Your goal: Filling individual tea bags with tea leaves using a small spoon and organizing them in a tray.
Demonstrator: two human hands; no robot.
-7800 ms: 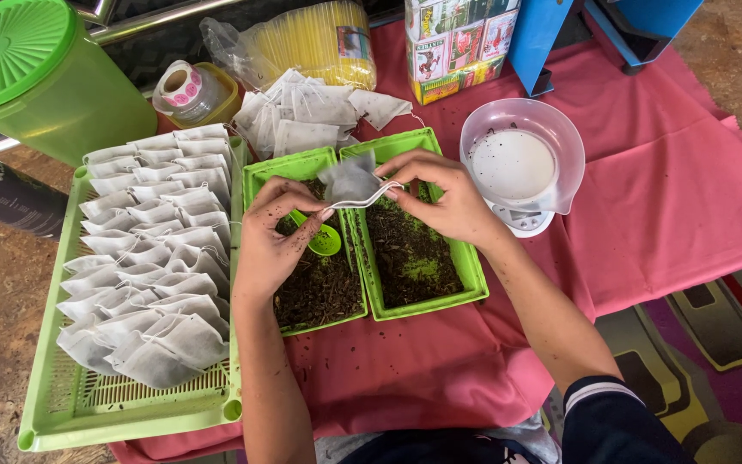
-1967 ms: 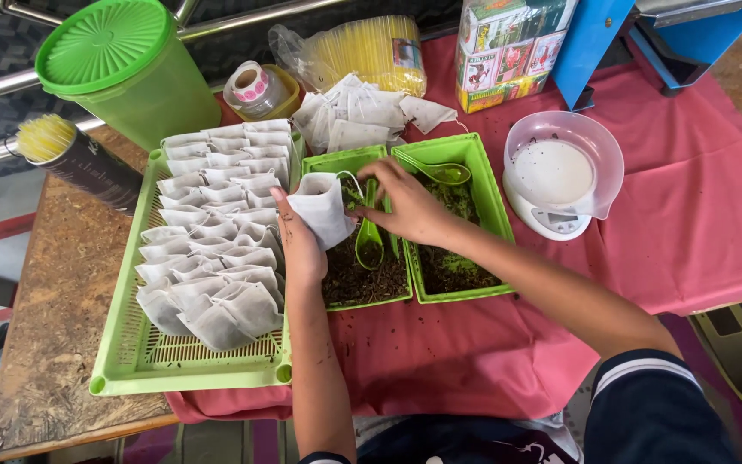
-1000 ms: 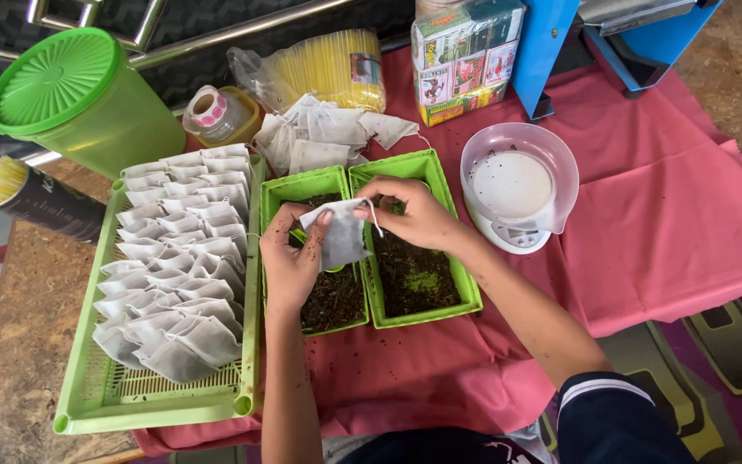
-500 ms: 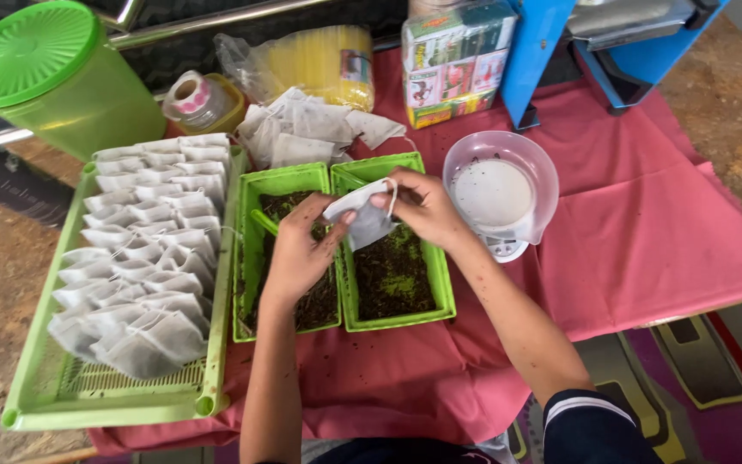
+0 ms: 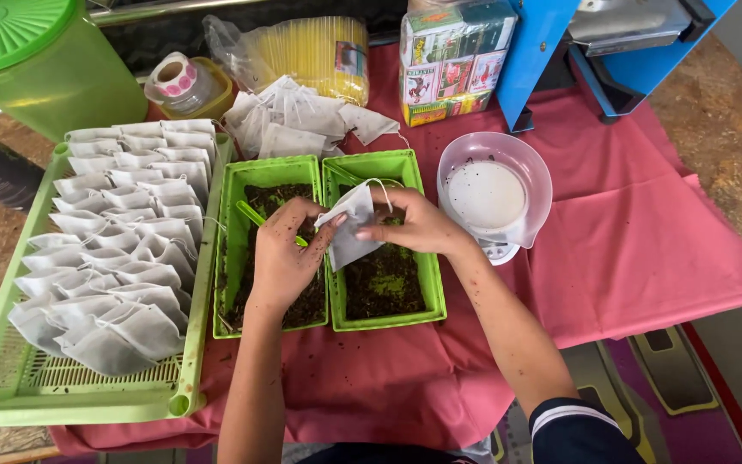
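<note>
Currently both hands pinch one white filter pouch point(image 5: 352, 225) above the two green bins point(image 5: 272, 176): left hand point(image 5: 283, 258) grip on its edge, right hand point(image 5: 414, 225) on the top. Looks light, limp, tearable; hold at the rim.

White pouch point(image 5: 349, 230) in my hands; bright green tubs point(image 5: 380, 165) with dark brown mix. Pink cloth point(image 5: 646, 232); green tray point(image 5: 70, 399) at 9 o'clock.

Colourful printed box point(image 5: 454, 60) rear centre; yellow plastic packet point(image 5: 311, 53) leftward.
</note>
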